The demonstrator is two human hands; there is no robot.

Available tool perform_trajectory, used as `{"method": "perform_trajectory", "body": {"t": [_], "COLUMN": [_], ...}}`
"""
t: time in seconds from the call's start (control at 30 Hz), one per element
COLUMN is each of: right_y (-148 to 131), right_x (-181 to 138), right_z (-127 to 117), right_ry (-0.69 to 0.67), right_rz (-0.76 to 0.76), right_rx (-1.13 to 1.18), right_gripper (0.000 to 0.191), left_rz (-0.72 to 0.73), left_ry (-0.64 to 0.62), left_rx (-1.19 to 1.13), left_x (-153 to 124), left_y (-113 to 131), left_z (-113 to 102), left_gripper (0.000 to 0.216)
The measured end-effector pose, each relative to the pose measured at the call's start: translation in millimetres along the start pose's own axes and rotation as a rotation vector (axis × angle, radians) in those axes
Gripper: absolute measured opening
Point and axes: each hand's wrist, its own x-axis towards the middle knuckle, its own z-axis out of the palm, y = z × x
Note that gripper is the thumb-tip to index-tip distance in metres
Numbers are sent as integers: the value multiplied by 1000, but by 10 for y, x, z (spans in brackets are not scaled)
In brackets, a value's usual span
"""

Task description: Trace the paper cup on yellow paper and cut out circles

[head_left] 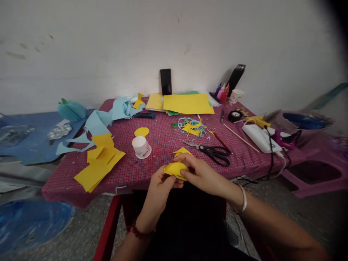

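Note:
Between my two hands are rounded yellow paper pieces (175, 169), held over the table's near edge. My left hand (162, 188) is closed on their left side, fingers underneath. My right hand (199, 172) pinches the right side with thumb and fingers. Just beyond my right fingers lies a yellow paper scrap (182, 150). Black-handled scissors (213, 152) rest to the right with their blades pointing left. An upside-down paper cup (141, 146) stands to the left, and behind it lies a yellow paper circle (141, 132).
Yellow sheets (102, 163) and blue offcuts (99, 121) spread over the left side. Paper shreds (191, 127) lie mid-table. At the back are stacked coloured sheets (189, 103) and a phone (165, 81). A white power strip (261, 137) with cables sits at the right edge.

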Motion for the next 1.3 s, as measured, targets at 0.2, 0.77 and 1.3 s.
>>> {"method": "perform_trajectory", "body": {"t": [0.2, 0.77, 1.3], "right_y": [28, -22, 304], "right_x": [12, 26, 83], "right_z": [0, 98, 59], "right_ry": [1, 59, 81], "right_rz": [-14, 20, -11], "right_rx": [-104, -202, 41], "right_gripper": [37, 38, 28], "left_rz": [7, 72, -52], "left_ry": [1, 20, 120], "left_rx": [-31, -65, -247], "left_x": [34, 56, 158], "left_y": [-42, -167, -103], "left_z": [0, -10, -60], "left_gripper": [21, 26, 23]}}
